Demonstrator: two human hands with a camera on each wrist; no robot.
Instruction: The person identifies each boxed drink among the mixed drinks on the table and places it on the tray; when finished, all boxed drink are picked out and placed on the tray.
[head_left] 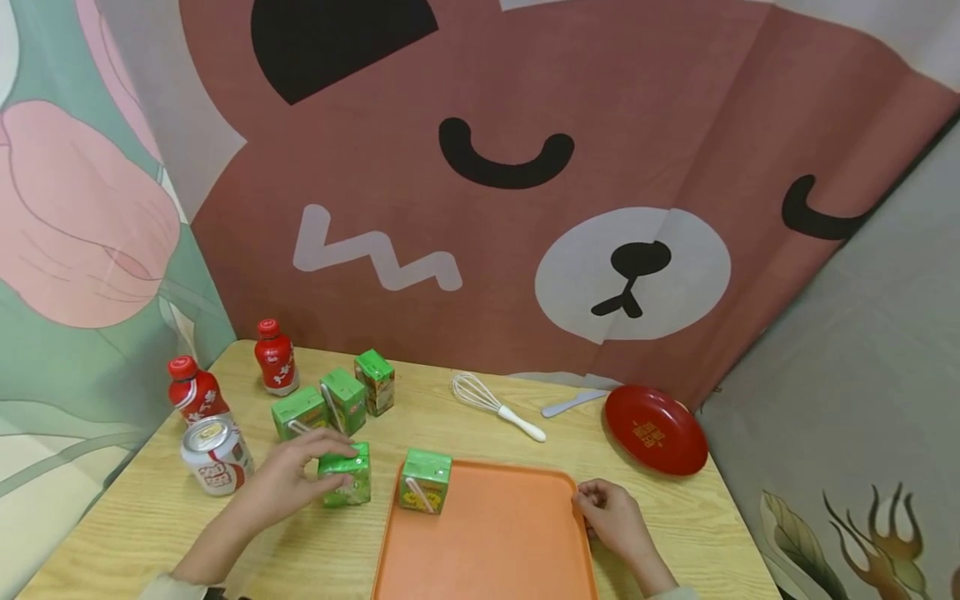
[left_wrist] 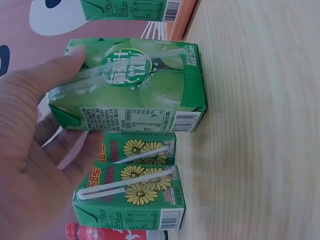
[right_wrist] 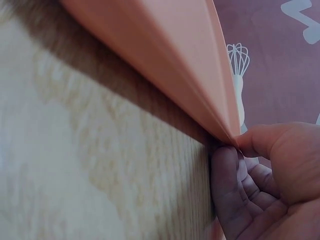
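My left hand holds a green grape juice drink carton between thumb and fingers, left of the orange tray. In the left wrist view its straw lies along the front, and its base is at or close to the wooden table. Another green drink carton stands on the tray's far left corner. At the tray's right edge, my right hand pinches the rim between thumb and index finger. Its other fingers are curled below, partly in shadow.
Behind the left hand stand green cartons, with a silver can and two red bottles farther left. Beyond the tray lie a white-handled whisk, a grey knife and a red plate. A bear-print curtain hangs behind.
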